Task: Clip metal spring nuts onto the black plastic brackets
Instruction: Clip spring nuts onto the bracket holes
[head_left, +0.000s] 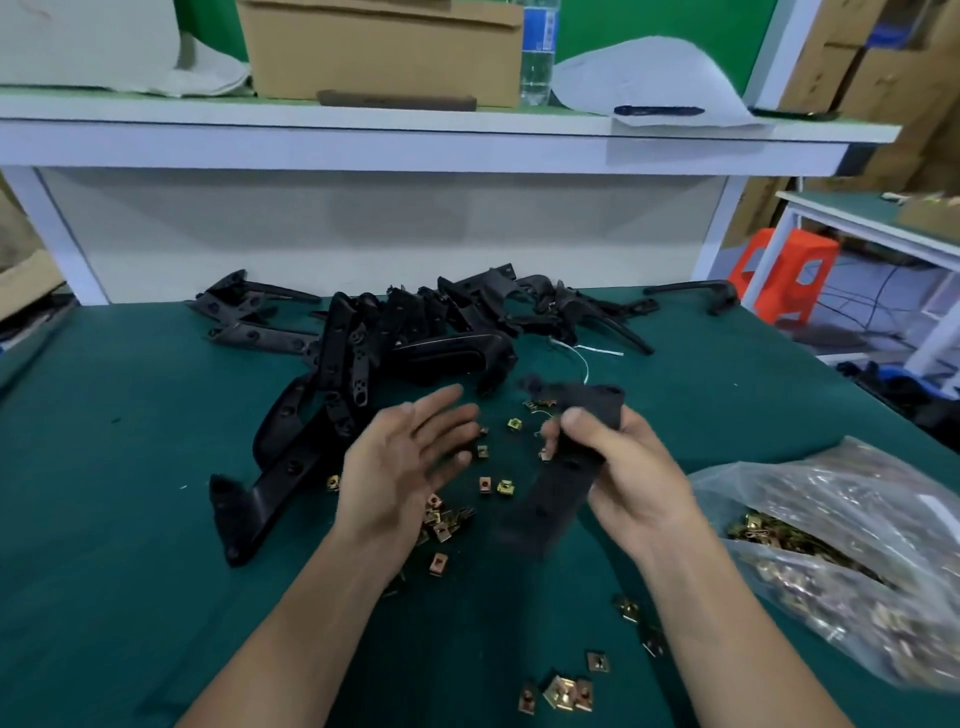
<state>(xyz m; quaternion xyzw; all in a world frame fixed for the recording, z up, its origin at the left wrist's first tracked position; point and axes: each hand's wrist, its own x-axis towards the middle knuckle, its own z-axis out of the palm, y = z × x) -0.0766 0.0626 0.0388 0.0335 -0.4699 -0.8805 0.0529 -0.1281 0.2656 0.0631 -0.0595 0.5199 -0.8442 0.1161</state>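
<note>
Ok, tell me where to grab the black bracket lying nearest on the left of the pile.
Best take that bracket by its long bar, midway, coming from above with fingers across its narrow width. It lies flat on the mat, and its near bent end sticks clear of the pile; the open left hand is closest.

Black brackets (395, 332), brass-gold spring nuts (441, 519), green table (130, 467)

Even, soft overhead light; faint shadows; motion blur on hands; wide-angle bending at edges.
</note>
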